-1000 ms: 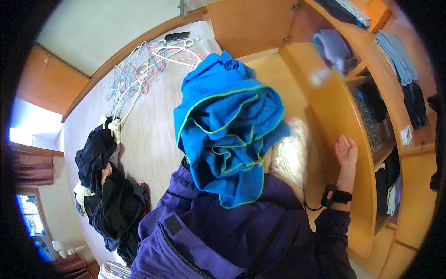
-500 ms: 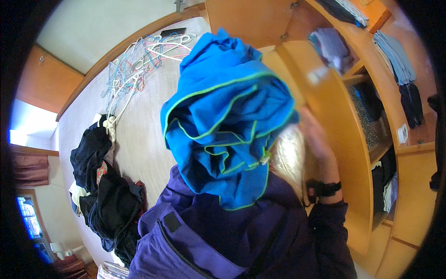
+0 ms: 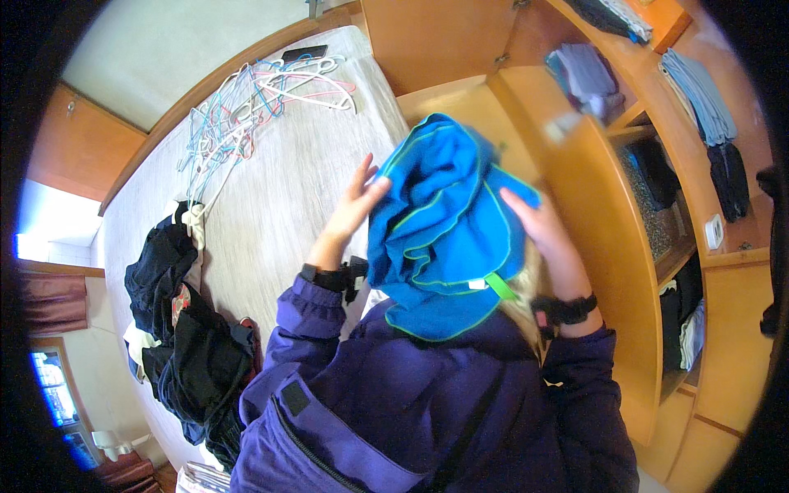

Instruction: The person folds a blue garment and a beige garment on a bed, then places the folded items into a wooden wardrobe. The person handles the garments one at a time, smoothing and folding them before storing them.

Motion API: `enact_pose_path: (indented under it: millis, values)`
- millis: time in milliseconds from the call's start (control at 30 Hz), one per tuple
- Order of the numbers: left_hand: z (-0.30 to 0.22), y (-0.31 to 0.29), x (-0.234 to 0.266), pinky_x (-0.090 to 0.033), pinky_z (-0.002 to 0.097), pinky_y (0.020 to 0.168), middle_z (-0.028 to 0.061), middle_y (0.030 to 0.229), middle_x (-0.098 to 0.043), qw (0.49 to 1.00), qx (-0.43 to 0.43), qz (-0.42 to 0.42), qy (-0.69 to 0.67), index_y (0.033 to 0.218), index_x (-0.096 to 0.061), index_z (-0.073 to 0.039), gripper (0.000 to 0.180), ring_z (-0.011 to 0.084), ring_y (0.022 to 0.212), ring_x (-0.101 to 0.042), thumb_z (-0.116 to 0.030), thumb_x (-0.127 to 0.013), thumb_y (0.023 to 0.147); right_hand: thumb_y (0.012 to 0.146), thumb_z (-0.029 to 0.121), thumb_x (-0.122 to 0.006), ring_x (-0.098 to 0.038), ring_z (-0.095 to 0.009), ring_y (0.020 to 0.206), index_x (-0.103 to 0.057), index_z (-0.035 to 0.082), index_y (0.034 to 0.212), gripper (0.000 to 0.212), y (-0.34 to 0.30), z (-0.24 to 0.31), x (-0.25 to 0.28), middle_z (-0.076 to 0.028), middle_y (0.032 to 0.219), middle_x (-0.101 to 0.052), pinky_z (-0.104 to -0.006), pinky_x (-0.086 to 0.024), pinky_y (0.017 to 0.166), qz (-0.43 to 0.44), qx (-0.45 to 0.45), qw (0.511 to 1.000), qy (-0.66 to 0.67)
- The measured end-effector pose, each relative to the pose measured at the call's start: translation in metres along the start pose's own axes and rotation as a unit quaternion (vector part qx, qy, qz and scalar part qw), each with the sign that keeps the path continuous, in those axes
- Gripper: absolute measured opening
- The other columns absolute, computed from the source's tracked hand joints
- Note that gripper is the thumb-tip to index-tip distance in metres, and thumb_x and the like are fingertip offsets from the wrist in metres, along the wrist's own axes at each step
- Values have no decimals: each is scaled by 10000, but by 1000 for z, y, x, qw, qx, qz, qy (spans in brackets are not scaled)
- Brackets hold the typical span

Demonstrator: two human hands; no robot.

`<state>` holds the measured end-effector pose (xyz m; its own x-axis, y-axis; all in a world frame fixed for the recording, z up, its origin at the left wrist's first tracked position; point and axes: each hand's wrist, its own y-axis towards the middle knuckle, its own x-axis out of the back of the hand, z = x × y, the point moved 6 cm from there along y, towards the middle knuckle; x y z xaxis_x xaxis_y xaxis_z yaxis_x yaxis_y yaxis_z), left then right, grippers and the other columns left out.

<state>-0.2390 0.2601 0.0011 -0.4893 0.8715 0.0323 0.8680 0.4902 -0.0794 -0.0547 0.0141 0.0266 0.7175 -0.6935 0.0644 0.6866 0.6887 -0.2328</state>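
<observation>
Blue cloth (image 3: 440, 222), green-edged, is held up loosely bunched in front of the purple jacket (image 3: 436, 403); from above it is seen beside the right edge of the bed (image 3: 279, 222). Compared with half a second earlier, it has been lowered and is seen narrower, its top drawn down from the far right corner of the bed.

Left hand (image 3: 355, 200): previously hidden by the cloth, now brought into view at its left side. Thumb and index finger are spread, thumb set against the cloth's edge; the other fingers are not clearly seen.

Right hand (image 3: 538, 222): earlier blurred beside the cloth, now seen with its thumb laid over the cloth's right side. Fingers are hidden behind; whether the grip is pinched tight cannot be told.

A white tag (image 3: 477, 284) and green loop (image 3: 500, 287), barely noted before, are now plainly exposed on the cloth's lower right edge.

Hangers (image 3: 238, 127) are left tangled along the bed's far edge, unmoved; their right end, formerly covered, has been revealed. Black slab (image 3: 304, 52) is unshifted near the far right corner. Dark clothes (image 3: 205, 353) are heaped along the left edge, unchanged.
</observation>
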Motion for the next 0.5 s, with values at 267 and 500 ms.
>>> enact_pose_path:
  millis: [267, 500]
  values:
    - [-76, -9, -97, -361, 472, 1003, 276, 1476, -149, 850, -233, -92, 463, 1460, -121, -36, 1285, 466, 1257, -351, -537, -831, 513, 893, 296, -620, -616, -127, 787, -629, -1, 1067, 344, -20, 11, -4, -59, 907, -672, -290, -501, 728, 39, 28, 994, -95]
    - [-33, 27, 16, -494, 395, 722, 164, 884, -662, 949, -21, -224, 222, 1094, -620, -41, 459, 280, 831, -630, -391, -680, 803, 893, 313, -622, -611, -124, 780, -647, 5, 1042, 343, -9, 12, 20, -58, 909, -667, -268, -496, 719, -76, -3, 995, -57]
